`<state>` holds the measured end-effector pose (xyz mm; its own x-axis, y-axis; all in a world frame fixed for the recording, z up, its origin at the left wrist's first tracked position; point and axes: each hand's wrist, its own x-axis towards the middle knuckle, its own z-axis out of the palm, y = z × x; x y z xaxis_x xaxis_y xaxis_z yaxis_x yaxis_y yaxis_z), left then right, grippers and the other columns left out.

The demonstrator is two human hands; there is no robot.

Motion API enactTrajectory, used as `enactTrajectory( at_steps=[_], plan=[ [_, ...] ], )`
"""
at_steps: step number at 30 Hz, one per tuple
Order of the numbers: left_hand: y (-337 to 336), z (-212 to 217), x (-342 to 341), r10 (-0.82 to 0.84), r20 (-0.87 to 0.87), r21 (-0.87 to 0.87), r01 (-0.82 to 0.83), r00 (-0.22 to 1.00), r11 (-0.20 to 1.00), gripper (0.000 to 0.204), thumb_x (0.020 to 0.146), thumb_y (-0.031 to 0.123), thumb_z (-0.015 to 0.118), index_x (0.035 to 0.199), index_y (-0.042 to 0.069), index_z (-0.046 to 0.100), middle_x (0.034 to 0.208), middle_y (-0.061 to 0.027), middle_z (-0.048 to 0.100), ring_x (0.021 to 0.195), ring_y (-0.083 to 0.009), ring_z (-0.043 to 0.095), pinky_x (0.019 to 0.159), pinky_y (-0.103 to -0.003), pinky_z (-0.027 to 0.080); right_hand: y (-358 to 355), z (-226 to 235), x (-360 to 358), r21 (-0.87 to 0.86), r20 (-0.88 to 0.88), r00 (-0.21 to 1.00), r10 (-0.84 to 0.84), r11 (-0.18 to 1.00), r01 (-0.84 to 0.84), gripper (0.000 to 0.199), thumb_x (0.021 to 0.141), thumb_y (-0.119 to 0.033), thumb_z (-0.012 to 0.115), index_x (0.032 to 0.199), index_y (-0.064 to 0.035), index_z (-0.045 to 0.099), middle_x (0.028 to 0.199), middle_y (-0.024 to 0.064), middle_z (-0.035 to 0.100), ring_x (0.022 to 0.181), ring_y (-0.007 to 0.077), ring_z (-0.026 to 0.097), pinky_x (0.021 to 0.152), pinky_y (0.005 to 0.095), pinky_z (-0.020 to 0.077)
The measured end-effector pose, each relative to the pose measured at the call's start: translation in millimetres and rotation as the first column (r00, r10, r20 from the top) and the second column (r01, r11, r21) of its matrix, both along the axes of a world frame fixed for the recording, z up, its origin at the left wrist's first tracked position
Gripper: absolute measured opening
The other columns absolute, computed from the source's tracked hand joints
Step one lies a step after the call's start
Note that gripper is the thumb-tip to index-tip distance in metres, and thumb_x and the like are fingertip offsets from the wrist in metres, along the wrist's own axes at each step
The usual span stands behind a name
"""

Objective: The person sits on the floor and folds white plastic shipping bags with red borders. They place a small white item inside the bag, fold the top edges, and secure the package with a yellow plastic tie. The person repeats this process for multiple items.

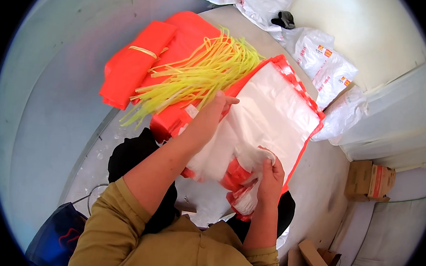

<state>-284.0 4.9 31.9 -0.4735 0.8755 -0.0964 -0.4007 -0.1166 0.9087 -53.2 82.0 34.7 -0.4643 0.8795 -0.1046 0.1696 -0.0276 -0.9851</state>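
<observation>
A stack of white plastic bags [272,100] with red edges is spread over my lap. My right hand [272,177] pinches the gathered near part of a thin white plastic bag [250,152], and its red-and-white end [243,195] hangs crumpled below. Over the left side of the stack lies my left hand [220,104], a finger stretched out to the right and the others partly hidden. Just beyond that hand is a loose bundle of yellow-green strips [202,70].
A folded red bundle [139,64] tied with a yellow strip lies at the far left. White printed sacks [318,54] line the back right, with a dark object [284,20] on them. Cardboard boxes [369,181] stand on the right. A dark blue bag [58,238] is at lower left.
</observation>
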Motion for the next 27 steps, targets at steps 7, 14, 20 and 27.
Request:
enactTrajectory(
  at_steps=[7,14,20,27],
  plan=[
    [9.9,0.4,6.4,0.027,0.075,0.025,-0.029,0.997,0.999,0.080,0.112,0.059,0.016,0.153,-0.004,0.044,0.162,-0.0219,0.040,0.154,-0.0343,0.032,0.129,-0.044,0.019,6.1,-10.0,4.1,-0.026,-0.092,0.996,-0.006,1.000,0.004,0.032,0.108,-0.019,0.056,0.129,0.0007,0.069,0.130,0.0086,0.069,0.122,0.0199,0.061,0.109,0.0337,0.0443],
    [12.1,-0.7,6.2,0.035,0.116,-0.036,-0.031,0.993,0.999,0.074,0.112,0.059,0.023,0.152,0.001,0.047,0.157,-0.0180,0.047,0.141,-0.0308,0.047,0.121,-0.042,0.032,7.3,-10.9,4.5,-0.041,-0.113,0.994,-0.009,0.999,0.004,0.031,0.108,-0.019,0.056,0.129,0.0007,0.069,0.129,0.0085,0.070,0.122,0.0201,0.061,0.109,0.0337,0.0447],
    [-8.8,-7.7,0.3,-0.030,0.053,-0.119,0.036,0.998,0.992,0.069,0.113,0.058,0.023,0.146,0.006,0.054,0.138,-0.0134,0.059,0.114,-0.0230,0.060,0.105,-0.040,0.047,2.3,-10.6,2.9,-0.074,-0.085,0.996,-0.027,0.997,0.020,0.031,0.107,-0.016,0.054,0.129,0.0007,0.069,0.129,0.0086,0.070,0.121,0.0195,0.061,0.107,0.0328,0.0452],
    [-52.3,5.2,-7.0,-0.288,0.175,-0.202,0.321,0.941,0.925,0.078,0.113,0.057,0.013,0.133,0.002,0.063,0.123,-0.0153,0.068,0.109,-0.0243,0.065,0.102,-0.038,0.050,-5.1,-13.1,1.4,0.024,-0.002,1.000,0.018,1.000,-0.018,0.029,0.105,-0.011,0.055,0.129,-0.0035,0.069,0.135,0.0100,0.068,0.124,0.0209,0.061,0.107,0.0330,0.0452]
  ],
)
